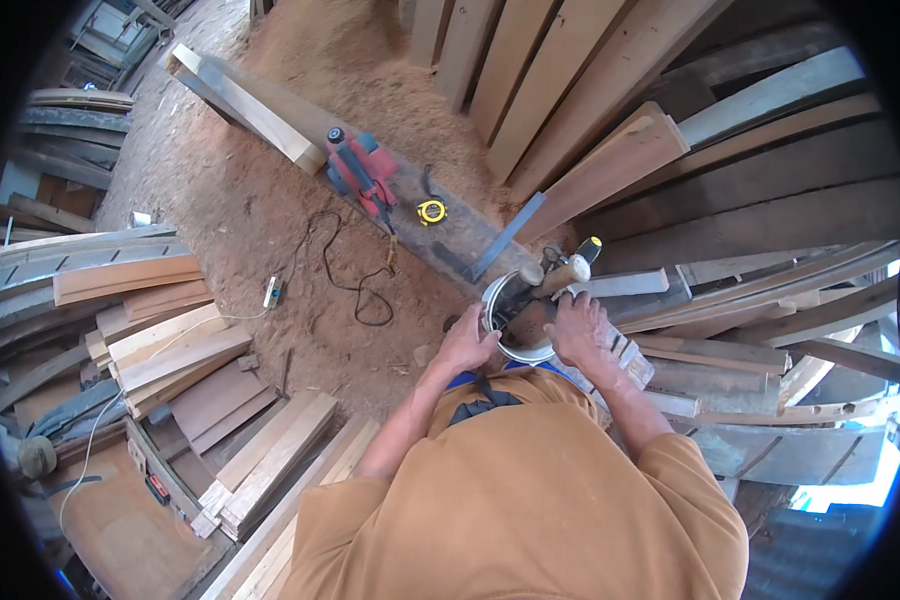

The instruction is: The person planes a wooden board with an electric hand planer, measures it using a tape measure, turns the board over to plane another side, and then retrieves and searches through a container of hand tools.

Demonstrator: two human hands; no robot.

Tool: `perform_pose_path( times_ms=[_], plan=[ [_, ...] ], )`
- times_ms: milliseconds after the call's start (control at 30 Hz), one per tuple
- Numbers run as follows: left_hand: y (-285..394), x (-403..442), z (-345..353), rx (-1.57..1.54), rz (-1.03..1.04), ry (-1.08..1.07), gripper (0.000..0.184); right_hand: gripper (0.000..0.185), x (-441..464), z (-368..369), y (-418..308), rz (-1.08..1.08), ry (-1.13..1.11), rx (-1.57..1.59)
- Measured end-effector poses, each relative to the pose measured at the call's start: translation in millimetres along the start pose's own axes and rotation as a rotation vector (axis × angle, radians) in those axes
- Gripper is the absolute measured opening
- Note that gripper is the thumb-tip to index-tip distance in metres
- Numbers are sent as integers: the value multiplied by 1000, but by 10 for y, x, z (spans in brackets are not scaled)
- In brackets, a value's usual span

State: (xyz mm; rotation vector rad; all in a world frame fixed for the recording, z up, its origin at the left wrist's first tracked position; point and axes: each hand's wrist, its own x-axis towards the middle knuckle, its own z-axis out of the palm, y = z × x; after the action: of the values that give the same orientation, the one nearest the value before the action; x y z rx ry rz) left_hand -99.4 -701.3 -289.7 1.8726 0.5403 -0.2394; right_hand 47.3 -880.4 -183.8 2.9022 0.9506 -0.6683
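Observation:
A round white-rimmed container point(530, 352) stands at the near end of the wooden bench, close to my body. Wooden handles point(567, 277) and dark tools stick out of it. My left hand point(469, 340) is closed on the container's left rim. At its right side is my right hand point(578, 328), fingers bent over the rim among the tools; whether it grips anything is hidden. Further along the bench point(440, 235) lie a yellow tape measure point(431, 212), a grey try square point(508, 236) and a red power planer point(363, 172).
Long planks point(530, 80) lean at the upper right, with curved boards beyond my right arm. Stacked boards point(270, 455) fill the lower left. A black cord point(335, 265) loops over the sawdust-covered ground left of the bench, near a white power socket point(272, 292).

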Motion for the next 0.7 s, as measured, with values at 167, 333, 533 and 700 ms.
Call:
perform_pose_path(
  times_ms=[167, 333, 533, 700],
  plan=[
    [93, -19, -20, 69, 12, 7, 70, 65, 36, 360, -122, 76, 98, -11],
    [277, -4, -140, 158, 48, -48, 72, 71, 70, 381, -86, 93, 105, 125],
    [345, 16, -107, 326, 184, 112, 69, 61, 18, 333, 59, -1, -72, 262],
    [814, -61, -229, 387, 396, 134, 49, 57, -145, -57, 318, 143, 36, 485]
  ],
)
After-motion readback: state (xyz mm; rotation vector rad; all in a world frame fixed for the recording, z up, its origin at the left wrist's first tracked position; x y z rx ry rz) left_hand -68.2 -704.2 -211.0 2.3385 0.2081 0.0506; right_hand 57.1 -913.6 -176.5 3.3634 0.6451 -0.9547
